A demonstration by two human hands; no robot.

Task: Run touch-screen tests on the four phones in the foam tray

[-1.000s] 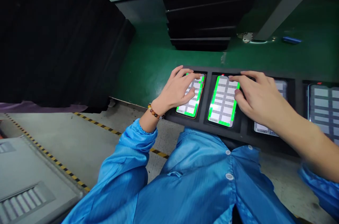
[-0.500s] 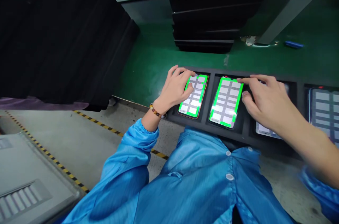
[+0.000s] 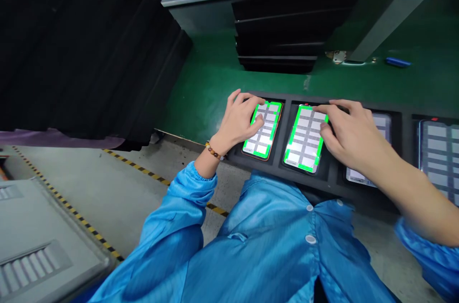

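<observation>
A black tray point(image 3: 333, 181) on the green bench holds a row of lit phones. My left hand point(image 3: 238, 119) rests on the left edge of the leftmost phone point(image 3: 264, 135), fingers spread, fingertips touching its screen, which shows a grey grid with a green border. My right hand point(image 3: 349, 133) lies over the upper right of the second phone point(image 3: 304, 143), its fingers stretched onto the screen. A third phone point(image 3: 360, 174) sits partly hidden under my right wrist. A fourth phone point(image 3: 439, 150) shows at the right edge.
Stacks of black trays point(image 3: 283, 21) stand behind the phones, and a larger black stack point(image 3: 82, 49) fills the left. A grey post point(image 3: 390, 6) and a blue pen point(image 3: 398, 61) are at the back right. The grey floor with yellow-black tape point(image 3: 118, 162) lies below left.
My left hand slid off the middle of the leftmost screen to its left edge. My right hand drew back to the right, then came back onto the second screen's top.
</observation>
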